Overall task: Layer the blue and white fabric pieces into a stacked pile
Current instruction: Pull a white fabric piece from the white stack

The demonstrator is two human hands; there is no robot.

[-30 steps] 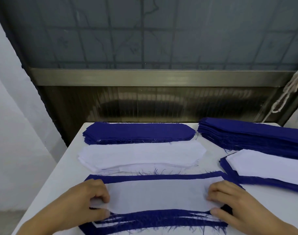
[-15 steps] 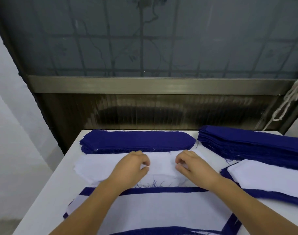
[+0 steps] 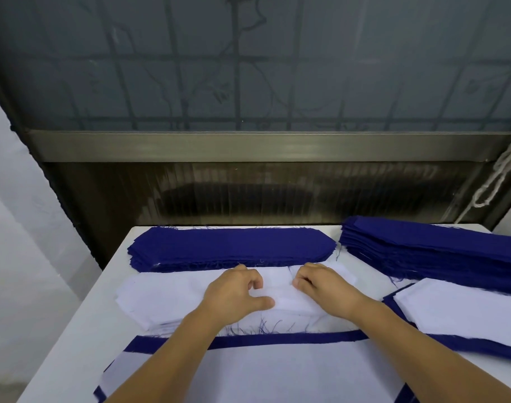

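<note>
Pinching the white pile [image 3: 167,295] with curled fingers, left hand [image 3: 234,295] and right hand [image 3: 321,289] have barely shifted since before.

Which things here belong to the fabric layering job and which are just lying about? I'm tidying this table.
Job:
- white pile, under the left hand and right hand
- far blue pile
- near layered stack
- right blue pile
- right blue-and-white stack

Lying about:
- white cord, hanging off the table

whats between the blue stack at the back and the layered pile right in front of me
In the head view, the white fabric stack lies between the blue stack and the layered pile, with the left hand and right hand resting on it.
</note>
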